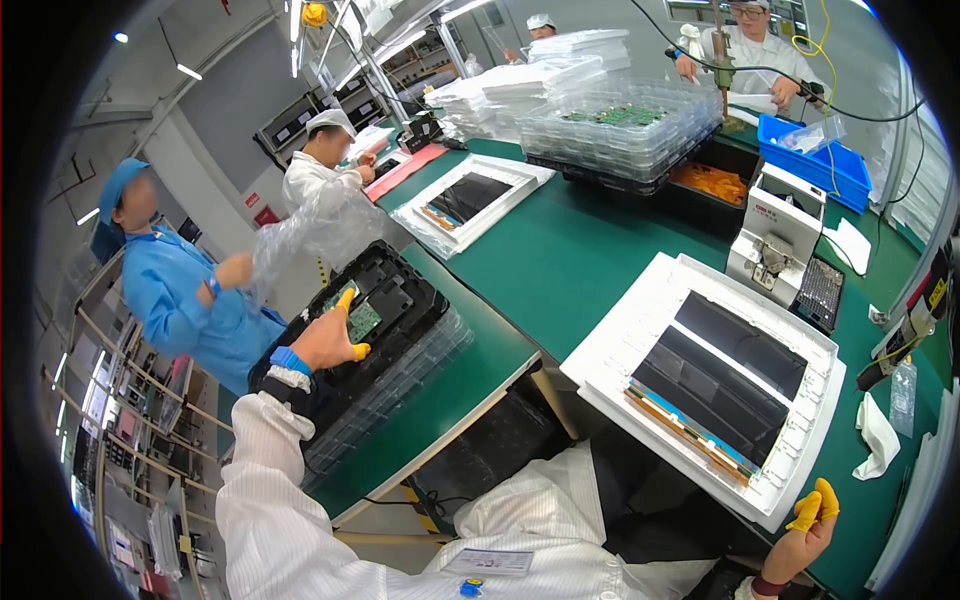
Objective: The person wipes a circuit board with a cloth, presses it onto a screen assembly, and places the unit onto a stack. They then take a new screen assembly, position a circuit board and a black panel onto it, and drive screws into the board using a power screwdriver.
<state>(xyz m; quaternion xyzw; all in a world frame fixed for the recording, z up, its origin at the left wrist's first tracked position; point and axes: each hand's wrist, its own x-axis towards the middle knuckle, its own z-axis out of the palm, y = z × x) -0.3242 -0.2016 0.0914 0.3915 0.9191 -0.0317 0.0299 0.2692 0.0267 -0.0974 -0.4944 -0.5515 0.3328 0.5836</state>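
Observation:
At the left, my left hand (322,340), with yellow finger cots, has its thumb and fingers at opposite edges of a green circuit board (366,319). That board is in a black tray (405,291) on top of a stack of clear plastic trays (410,368). My right hand (806,537), also in yellow finger cots, is at the lower right beside the corner of a white frame tray (600,365). Nothing shows between its loosely bent fingers. Dark display panels (712,385) with a blue and orange-brown strip along one edge lie inside the white frame.
A white benchtop machine (775,235) stands behind the frame, near a blue bin (815,165). Stacked clear trays (620,125) hold circuit boards farther back. A white cloth (878,437) lies at right. A person in blue (165,280) stands left, handling clear plastic film (320,232).

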